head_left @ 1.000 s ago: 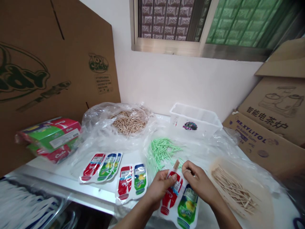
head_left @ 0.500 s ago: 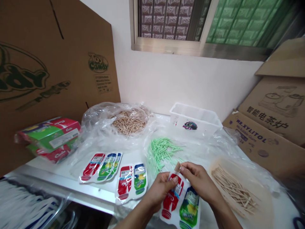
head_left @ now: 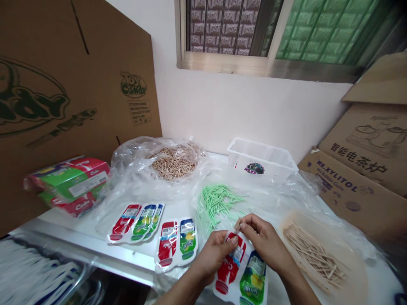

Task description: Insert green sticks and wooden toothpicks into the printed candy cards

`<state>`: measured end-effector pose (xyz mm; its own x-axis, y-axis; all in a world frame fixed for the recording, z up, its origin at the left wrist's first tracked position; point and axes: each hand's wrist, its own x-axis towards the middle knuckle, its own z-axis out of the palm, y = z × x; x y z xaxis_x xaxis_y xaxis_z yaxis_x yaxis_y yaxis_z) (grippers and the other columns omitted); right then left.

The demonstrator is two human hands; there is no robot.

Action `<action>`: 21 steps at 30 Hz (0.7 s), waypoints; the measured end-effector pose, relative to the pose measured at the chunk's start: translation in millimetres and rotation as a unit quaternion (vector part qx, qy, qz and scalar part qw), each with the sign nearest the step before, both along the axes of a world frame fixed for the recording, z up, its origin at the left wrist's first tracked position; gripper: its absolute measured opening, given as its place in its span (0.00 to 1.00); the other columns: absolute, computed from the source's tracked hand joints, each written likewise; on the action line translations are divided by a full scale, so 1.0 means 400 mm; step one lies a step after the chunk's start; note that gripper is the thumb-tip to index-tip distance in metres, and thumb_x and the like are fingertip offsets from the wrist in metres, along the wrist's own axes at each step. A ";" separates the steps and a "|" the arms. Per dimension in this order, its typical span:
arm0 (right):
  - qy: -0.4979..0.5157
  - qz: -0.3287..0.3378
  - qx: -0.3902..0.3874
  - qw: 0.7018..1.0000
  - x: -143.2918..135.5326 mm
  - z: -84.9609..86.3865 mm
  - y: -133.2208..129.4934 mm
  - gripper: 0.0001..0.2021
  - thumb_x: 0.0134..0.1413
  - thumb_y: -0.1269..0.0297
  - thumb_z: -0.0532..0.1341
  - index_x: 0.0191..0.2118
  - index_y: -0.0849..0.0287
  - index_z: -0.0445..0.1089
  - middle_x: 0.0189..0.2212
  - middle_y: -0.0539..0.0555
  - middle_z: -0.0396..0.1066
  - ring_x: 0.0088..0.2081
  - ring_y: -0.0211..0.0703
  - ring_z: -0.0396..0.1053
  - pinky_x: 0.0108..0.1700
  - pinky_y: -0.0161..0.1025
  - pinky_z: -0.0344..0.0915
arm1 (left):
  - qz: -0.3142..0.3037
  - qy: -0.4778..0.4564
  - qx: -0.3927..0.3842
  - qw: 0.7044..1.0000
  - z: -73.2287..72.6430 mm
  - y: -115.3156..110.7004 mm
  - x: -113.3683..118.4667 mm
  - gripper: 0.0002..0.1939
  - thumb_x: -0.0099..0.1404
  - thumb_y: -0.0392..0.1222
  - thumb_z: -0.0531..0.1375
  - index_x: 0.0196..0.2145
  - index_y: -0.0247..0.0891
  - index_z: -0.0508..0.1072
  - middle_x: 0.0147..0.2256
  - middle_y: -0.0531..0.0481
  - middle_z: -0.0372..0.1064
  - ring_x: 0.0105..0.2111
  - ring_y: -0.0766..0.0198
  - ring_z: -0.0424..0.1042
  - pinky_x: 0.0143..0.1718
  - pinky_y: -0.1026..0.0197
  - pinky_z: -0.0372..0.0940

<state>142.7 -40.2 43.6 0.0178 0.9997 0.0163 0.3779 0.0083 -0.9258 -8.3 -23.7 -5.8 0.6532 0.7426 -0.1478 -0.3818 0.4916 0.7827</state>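
Observation:
My left hand [head_left: 212, 257] pinches the upper left edge of a twin candy packet [head_left: 229, 271], its thumb lying over the front. One half is red with "Cola" on it, the other green and blue with lemons. At the packet's top, my right hand [head_left: 264, 239] grips some short brown sticks [head_left: 238, 223], whose lower ends are hidden by fingers and packet. Just beyond lie loose green sticks [head_left: 219, 203] on clear plastic. Similar packets [head_left: 176, 243] rest to the left, beside an overlapping group [head_left: 135, 222].
An open plastic bag holds many brown sticks [head_left: 173, 164]. A white plastic bin [head_left: 263, 163] stands by the wall. More brown sticks [head_left: 313, 254] lie on a tan sheet at right. Wrapped boxes [head_left: 73, 182] and a large carton [head_left: 104, 84] stand left; other cartons [head_left: 359, 178] stand right.
The brown sticks at the packet's top now tilt slightly and show less above the fingers. Both hands keep nearly the same place; the view has shifted a little.

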 end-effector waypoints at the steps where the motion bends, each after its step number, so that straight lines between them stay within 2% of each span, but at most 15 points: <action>1: -0.024 -0.012 0.001 1.000 0.001 -0.002 -0.001 0.07 0.52 0.61 0.55 0.29 0.58 0.66 0.26 0.48 0.70 0.29 0.38 0.65 0.32 0.33 0.59 | 0.003 -0.001 0.004 1.000 -0.001 0.000 0.000 0.20 0.52 0.51 0.65 0.31 0.28 0.74 0.23 0.46 0.71 0.22 0.66 0.69 0.28 0.64 0.64; 4: -0.082 -0.021 0.003 0.996 0.007 -0.009 -0.007 0.06 0.51 0.65 0.53 0.25 0.57 0.62 0.21 0.45 0.65 0.25 0.36 0.61 0.28 0.31 0.56 | 0.019 -0.003 0.010 1.000 -0.004 0.000 0.002 0.18 0.54 0.50 0.64 0.31 0.28 0.74 0.23 0.46 0.71 0.22 0.66 0.69 0.28 0.64 0.64; 6: -0.090 -0.013 0.008 0.996 0.011 -0.010 -0.013 0.07 0.52 0.64 0.53 0.25 0.57 0.61 0.21 0.45 0.63 0.25 0.36 0.61 0.28 0.31 0.56 | 0.027 -0.001 0.008 1.000 -0.004 -0.001 0.004 0.17 0.55 0.49 0.63 0.30 0.29 0.73 0.23 0.46 0.71 0.22 0.66 0.69 0.29 0.64 0.64; 8: -0.072 -0.009 0.015 0.997 0.011 -0.007 -0.019 0.06 0.54 0.61 0.54 0.31 0.57 0.63 0.24 0.46 0.66 0.27 0.37 0.63 0.30 0.32 0.58 | 0.031 0.000 0.009 0.999 -0.004 -0.003 0.005 0.16 0.55 0.49 0.63 0.29 0.29 0.73 0.22 0.47 0.70 0.21 0.66 0.68 0.28 0.63 0.64; 11: -0.044 -0.006 0.029 0.999 0.002 0.002 -0.025 0.11 0.56 0.56 0.54 0.41 0.56 0.65 0.29 0.48 0.69 0.31 0.39 0.66 0.33 0.33 0.61 | 0.031 -0.007 0.019 0.999 -0.005 -0.005 0.006 0.16 0.55 0.49 0.63 0.30 0.29 0.73 0.22 0.47 0.70 0.21 0.66 0.68 0.29 0.63 0.64; 15: -0.064 -0.012 0.046 0.997 -0.011 0.015 -0.028 0.12 0.57 0.56 0.52 0.33 0.57 0.68 0.28 0.49 0.70 0.31 0.39 0.66 0.34 0.33 0.62 | 0.034 0.012 0.047 0.998 -0.004 -0.003 -0.001 0.17 0.56 0.49 0.63 0.31 0.29 0.72 0.23 0.48 0.69 0.22 0.67 0.67 0.27 0.65 0.61; 17: -0.082 -0.009 0.052 0.995 -0.006 0.017 -0.031 0.13 0.57 0.55 0.53 0.32 0.57 0.69 0.28 0.50 0.71 0.32 0.40 0.67 0.35 0.33 0.64 | 0.047 0.031 0.079 0.995 0.003 0.002 -0.012 0.16 0.56 0.49 0.63 0.31 0.30 0.72 0.23 0.49 0.68 0.21 0.69 0.65 0.25 0.67 0.59; 19: -0.078 0.007 0.057 0.995 0.009 0.014 -0.036 0.13 0.55 0.55 0.55 0.39 0.56 0.70 0.33 0.52 0.72 0.35 0.41 0.69 0.38 0.34 0.65 | 0.060 0.042 0.118 0.990 0.015 0.009 -0.027 0.15 0.55 0.48 0.63 0.32 0.30 0.72 0.24 0.51 0.67 0.22 0.71 0.63 0.25 0.69 0.57; 21: -0.054 0.022 0.054 0.997 0.033 0.007 -0.042 0.18 0.54 0.54 0.57 0.48 0.55 0.67 0.39 0.54 0.73 0.41 0.44 0.70 0.42 0.36 0.67 | 0.070 0.049 0.152 0.985 0.029 0.017 -0.045 0.15 0.56 0.47 0.64 0.33 0.30 0.73 0.25 0.51 0.68 0.24 0.71 0.64 0.27 0.69 0.58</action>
<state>156.0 -57.0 46.4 -0.0328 0.9919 0.1226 0.4731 0.1234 -0.8723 -26.1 -16.7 5.6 0.5345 0.8443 0.0380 -0.3453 0.1772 0.9216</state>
